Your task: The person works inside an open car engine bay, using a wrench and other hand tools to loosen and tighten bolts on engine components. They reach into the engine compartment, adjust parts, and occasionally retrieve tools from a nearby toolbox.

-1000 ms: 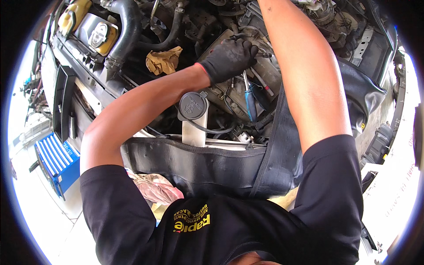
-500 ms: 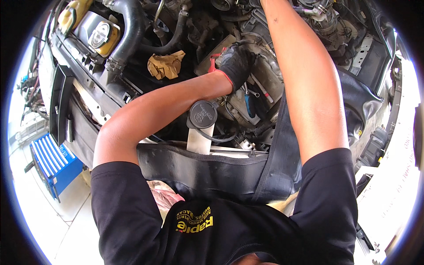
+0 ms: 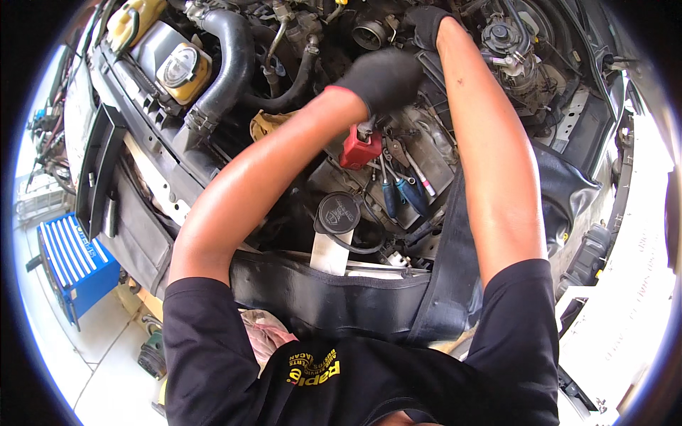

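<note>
My left hand (image 3: 387, 79), in a black glove with a red cuff, is over the middle of the engine bay, smeared by motion; its fingers cannot be made out. Farther up, my black-gloved right hand (image 3: 426, 27) reaches beside a round metal opening (image 3: 371, 33), its fingers mostly hidden. Below my left hand sits a red block-shaped thing (image 3: 361, 148) with a grey neck; its kind is unclear. Beside it, blue-handled pliers (image 3: 410, 195) and another blue-handled tool (image 3: 389, 199) lie on a dirty, flat greyish surface. A crumpled brown paper (image 3: 264, 125) shows partly behind my left forearm.
A black-capped white filler neck (image 3: 337, 213) stands near the front edge. A black fender cover (image 3: 327, 291) drapes over that edge. Thick black hose (image 3: 231, 60) and a yellowish reservoir (image 3: 186, 71) are at left. Beyond stands a blue tool cabinet (image 3: 85, 263).
My left hand has moved up and away from the red thing, uncovering it and the blue-handled tools. The view has shifted, so more of my right hand shows.
</note>
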A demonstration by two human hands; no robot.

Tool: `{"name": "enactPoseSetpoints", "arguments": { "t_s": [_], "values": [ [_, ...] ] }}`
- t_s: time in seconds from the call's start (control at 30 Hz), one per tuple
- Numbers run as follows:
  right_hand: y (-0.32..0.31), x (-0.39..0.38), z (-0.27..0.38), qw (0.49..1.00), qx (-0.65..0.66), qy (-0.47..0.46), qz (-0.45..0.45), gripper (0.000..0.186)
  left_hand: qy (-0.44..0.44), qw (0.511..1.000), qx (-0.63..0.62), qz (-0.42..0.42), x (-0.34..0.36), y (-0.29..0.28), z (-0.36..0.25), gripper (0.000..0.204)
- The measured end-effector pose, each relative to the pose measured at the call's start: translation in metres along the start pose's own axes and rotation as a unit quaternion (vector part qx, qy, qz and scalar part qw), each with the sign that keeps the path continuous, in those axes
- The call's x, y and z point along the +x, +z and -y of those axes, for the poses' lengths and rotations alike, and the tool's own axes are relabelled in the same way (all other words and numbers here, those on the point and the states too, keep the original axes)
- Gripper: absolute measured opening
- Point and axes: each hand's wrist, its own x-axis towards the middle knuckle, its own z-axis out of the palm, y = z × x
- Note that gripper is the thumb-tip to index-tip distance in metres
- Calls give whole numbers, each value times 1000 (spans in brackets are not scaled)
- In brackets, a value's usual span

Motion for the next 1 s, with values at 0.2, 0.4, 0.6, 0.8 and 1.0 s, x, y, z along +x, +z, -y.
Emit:
{"name": "enactPoseSetpoints", "arguments": {
  "t_s": [0.2, 0.4, 0.6, 0.8, 1.0],
  "values": [
    [-3, -9, -6, 1000, -2, -2, 5, 33, -201, 873, -282, -343, 46, 40, 44, 32],
    [-2, -1, -3, 998, -38, -10, 39, 34, -203, 940, -214, -171, 62, 38, 78, 26],
    [9, 12, 2, 995, -53, 13, 81, 32, 106, 978, -34, -174, 50, 57, 83, 19],
    [70, 17, -43, 993, -108, -9, 40, 36, -192, 815, -471, -278, 79, 89, 39, 31],
    [23, 24, -3, 999, -16, 12, 26, 35, -281, 784, -439, -337, 56, 72, 37, 41]
  ]
}}
